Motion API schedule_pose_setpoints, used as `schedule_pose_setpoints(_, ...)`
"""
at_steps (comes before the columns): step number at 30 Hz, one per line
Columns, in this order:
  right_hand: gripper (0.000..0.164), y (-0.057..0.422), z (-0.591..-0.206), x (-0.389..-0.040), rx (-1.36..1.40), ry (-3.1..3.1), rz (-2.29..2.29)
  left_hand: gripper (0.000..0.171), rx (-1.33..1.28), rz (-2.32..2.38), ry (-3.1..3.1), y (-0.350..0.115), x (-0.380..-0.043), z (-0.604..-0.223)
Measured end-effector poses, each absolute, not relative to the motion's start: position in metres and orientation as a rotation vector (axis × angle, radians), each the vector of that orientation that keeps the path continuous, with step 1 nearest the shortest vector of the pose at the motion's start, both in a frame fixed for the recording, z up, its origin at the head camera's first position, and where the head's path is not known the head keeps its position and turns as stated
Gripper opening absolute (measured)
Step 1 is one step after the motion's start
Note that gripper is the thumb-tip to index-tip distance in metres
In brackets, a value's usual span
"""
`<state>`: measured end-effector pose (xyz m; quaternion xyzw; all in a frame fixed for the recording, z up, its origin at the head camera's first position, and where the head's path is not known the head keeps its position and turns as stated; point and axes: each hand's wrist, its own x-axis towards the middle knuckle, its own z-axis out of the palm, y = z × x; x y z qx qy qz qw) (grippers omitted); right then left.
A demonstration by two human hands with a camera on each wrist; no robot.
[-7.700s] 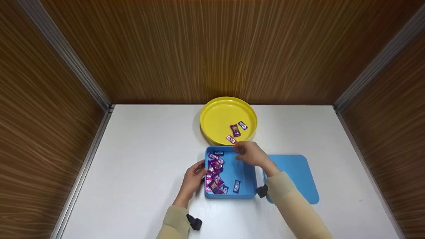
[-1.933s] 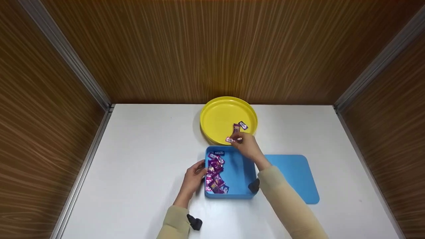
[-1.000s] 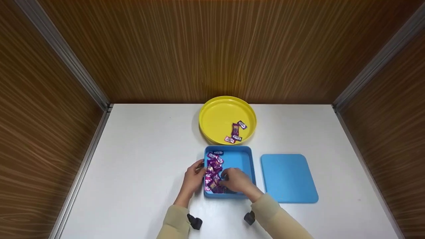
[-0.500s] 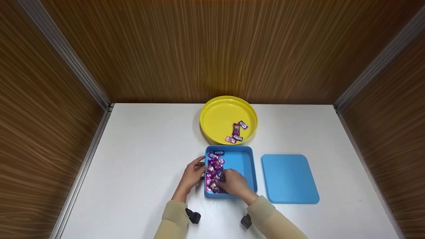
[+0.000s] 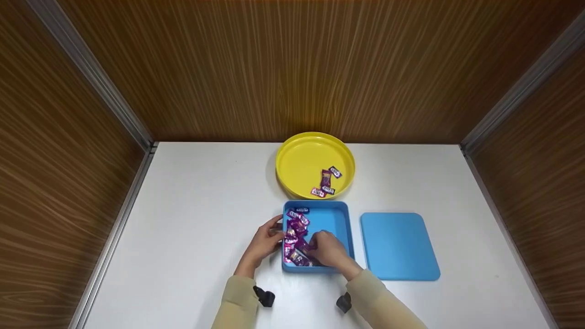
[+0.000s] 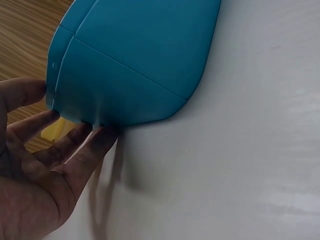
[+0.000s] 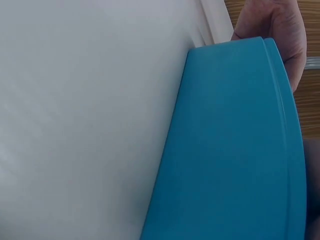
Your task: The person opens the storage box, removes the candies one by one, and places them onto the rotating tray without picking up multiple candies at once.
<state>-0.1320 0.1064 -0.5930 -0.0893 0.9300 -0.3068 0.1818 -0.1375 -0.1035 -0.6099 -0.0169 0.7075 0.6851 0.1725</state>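
Note:
A blue box [image 5: 337, 214] stands on the white table with several wrapped candies [image 5: 290, 234] heaped along its left side. My left hand [image 5: 264, 241] touches the box's left outer wall with its fingertips, and the left wrist view shows them spread against that wall, one finger at the rim. My right hand [image 5: 329, 249] is inside the box, its fingers curled at a purple-wrapped candy [image 5: 303, 245] that it appears to pinch; its fingertips are partly hidden. From the right wrist camera, the box wall [image 7: 225, 140] hides most of the working fingers, while a hand shows beyond it.
Behind the box is a round yellow tray [image 5: 301, 160] with several candies [image 5: 326, 178] at its lower right. A flat blue lid [image 5: 400, 246] lies right of the box. Wood-patterned panels [image 5: 292, 68] enclose the white table [image 5: 196, 219].
The right hand placed a candy in the yellow tray, then came back into the box. Candies near its fingers have shifted in the pile. The left hand stays at the box's left wall.

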Motion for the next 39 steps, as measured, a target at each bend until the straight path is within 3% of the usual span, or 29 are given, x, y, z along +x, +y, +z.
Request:
schedule_pose_setpoints(32,0.007,0.130,-0.588,-0.137,-0.332,2.541,-1.102,0.055,-0.037,1.894,2.098,-0.099,-0.134,-0.609)
schedule_pose_setpoints(39,0.008,0.133,-0.583,-0.139,-0.321,2.530,-1.127,0.054,-0.009,1.938,2.052,-0.100,-0.128,-0.585)
